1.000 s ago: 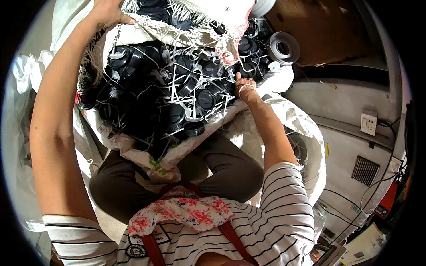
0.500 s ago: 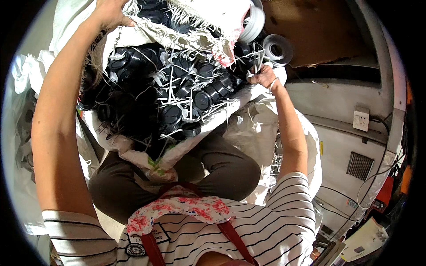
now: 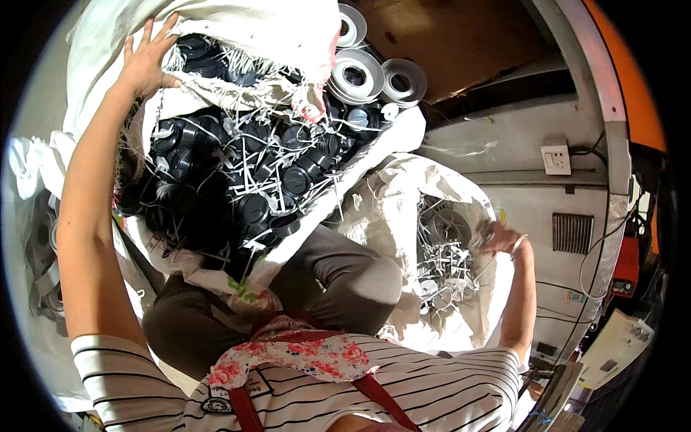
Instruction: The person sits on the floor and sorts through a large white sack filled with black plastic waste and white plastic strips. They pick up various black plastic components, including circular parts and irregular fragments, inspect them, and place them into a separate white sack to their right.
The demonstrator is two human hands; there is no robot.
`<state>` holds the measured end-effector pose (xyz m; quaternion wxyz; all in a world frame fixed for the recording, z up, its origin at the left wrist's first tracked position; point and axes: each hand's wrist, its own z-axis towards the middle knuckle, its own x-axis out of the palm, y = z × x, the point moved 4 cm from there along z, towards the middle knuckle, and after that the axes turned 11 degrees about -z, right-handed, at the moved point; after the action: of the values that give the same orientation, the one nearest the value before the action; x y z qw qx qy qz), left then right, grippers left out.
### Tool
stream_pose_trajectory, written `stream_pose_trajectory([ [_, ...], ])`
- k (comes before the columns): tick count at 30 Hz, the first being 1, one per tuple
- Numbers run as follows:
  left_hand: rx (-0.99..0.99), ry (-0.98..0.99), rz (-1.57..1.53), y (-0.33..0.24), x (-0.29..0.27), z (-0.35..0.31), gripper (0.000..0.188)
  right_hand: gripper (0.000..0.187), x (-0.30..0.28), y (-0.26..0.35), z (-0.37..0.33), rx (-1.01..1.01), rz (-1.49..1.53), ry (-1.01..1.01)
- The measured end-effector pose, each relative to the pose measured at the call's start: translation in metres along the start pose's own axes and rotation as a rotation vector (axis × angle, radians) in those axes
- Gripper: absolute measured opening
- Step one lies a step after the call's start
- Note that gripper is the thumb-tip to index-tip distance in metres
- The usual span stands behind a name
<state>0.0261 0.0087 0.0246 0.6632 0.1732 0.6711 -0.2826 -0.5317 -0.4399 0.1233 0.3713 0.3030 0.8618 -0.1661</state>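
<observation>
My left hand (image 3: 149, 63) lies with spread fingers on the far left of a white woven sack (image 3: 277, 270), its thumb along the frayed edge. Inside are many black threaded plastic caps (image 3: 254, 209), mixed with thin white plastic strips (image 3: 248, 162). Off to the right, my right hand (image 3: 497, 237) hovers at the rim of a second white sack (image 3: 385, 194). Blur and shadow hide whether its fingers hold anything. White scrap pieces (image 3: 446, 270) and a few round parts fill that second sack.
Several grey-white plastic rings (image 3: 358, 74) stand beyond the first sack, beside a brown board (image 3: 461, 43). On the right runs a pale metal panel with a socket (image 3: 556, 158), a vent (image 3: 573, 232) and loose cables. My crossed legs (image 3: 353, 277) lie between the sacks.
My right hand has moved from the caps, where it gripped white strips, right and nearer to the second sack. My left hand remains at the first sack's edge. The view has shifted right.
</observation>
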Motion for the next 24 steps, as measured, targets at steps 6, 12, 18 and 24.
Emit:
stream_pose_trajectory([
  [6,0.011,-0.003,0.034,-0.005,-0.009,-0.001,0.09,0.038,-0.031,0.073,0.07,-0.155,-0.122,-0.444],
  [12,0.006,0.002,-0.001,-0.01,-0.009,0.003,0.09,0.032,-0.085,0.171,0.274,-0.384,0.047,-0.734],
  [18,0.025,-0.001,0.034,-0.004,-0.004,0.009,0.087,0.061,-0.086,0.223,0.393,-0.265,-0.026,-0.851],
  [24,-0.043,0.118,0.087,-0.013,0.003,0.014,0.083,0.069,-0.09,0.26,0.439,-0.256,-0.115,-0.691],
])
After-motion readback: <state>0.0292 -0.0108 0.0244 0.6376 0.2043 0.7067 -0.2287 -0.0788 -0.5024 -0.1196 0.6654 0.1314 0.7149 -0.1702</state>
